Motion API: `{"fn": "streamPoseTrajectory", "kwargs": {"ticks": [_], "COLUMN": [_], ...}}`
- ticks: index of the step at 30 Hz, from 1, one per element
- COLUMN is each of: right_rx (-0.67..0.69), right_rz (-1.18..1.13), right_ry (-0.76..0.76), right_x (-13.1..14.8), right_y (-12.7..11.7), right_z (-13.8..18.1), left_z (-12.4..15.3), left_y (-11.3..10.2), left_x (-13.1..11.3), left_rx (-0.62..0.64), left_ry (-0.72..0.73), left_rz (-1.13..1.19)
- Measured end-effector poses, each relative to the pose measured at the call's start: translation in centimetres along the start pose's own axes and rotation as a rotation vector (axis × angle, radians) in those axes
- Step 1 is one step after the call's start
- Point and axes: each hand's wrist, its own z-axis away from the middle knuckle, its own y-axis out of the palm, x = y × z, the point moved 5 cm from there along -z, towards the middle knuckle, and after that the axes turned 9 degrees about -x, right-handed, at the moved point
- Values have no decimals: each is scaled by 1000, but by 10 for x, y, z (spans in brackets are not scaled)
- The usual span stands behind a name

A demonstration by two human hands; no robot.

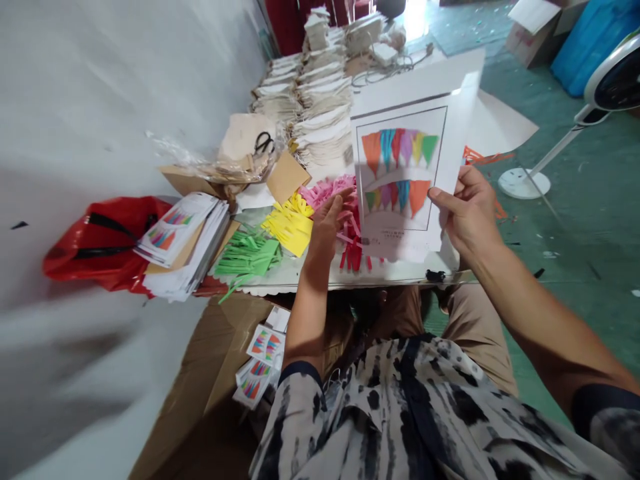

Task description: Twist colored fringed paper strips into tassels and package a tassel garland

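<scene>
My right hand [470, 210] pinches the right edge of a printed sheet [400, 240], thumb on its front, and tilts it up above the table. Two rows of coloured tassels are pictured on the sheet, and its right side has a bright sheen. Just left of the sheet, my left hand [331, 217] is open with its fingers stretched towards the sheet; it holds nothing that I can see. Around that hand lie fringed paper bundles in pink [320, 192], yellow [290, 223] and green [250, 253]. A red bundle [351, 253] is partly hidden behind the sheet.
Stacked white packs [323, 130] fill the table's far part. Scissors [263, 142] rest on packaging at the left. Nearby are a stack of printed sheets [175, 233] and a red bag [100, 240]. A cardboard box [200, 380] stands below; a fan [530, 180] is at the right.
</scene>
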Motion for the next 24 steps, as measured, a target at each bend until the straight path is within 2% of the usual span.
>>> {"fn": "streamPoseTrajectory", "kwargs": {"ticks": [2, 3, 6, 9, 10, 13, 15, 17, 20, 22, 24], "right_rx": [11, 25, 134, 329, 402, 614, 674, 625, 464, 363, 258], "right_rz": [22, 40, 82, 111, 125, 183, 220, 184, 15, -33, -10], "right_ry": [0, 4, 17, 8, 4, -27, -71, -62, 171, 324, 340], "right_x": [9, 12, 17, 17, 18, 23, 29, 33, 25, 15, 9], "right_y": [3, 4, 9, 14, 14, 12, 8, 3, 2, 6, 7], "right_z": [2, 3, 8, 12, 14, 22, 29, 33, 34, 36, 36], "left_z": [1, 1, 5, 18, 25, 45, 60, 70, 77, 79, 79], "left_y": [-11, -16, -20, -19, -20, -26, -32, -38, -43, -36, -24], "left_x": [-2, -1, 8, 14, 12, -1, -11, -22, -34, -32, -22], "left_rx": [-62, -80, -30, 23, 18, -19, -17, -28, -88, -88, -52], "left_ry": [21, -13, -284, -529, -547, -466, -435, -407, -273, -194, -165], "left_rz": [-74, -84, -25, 22, 23, 19, 16, 6, -30, -68, -88]}}
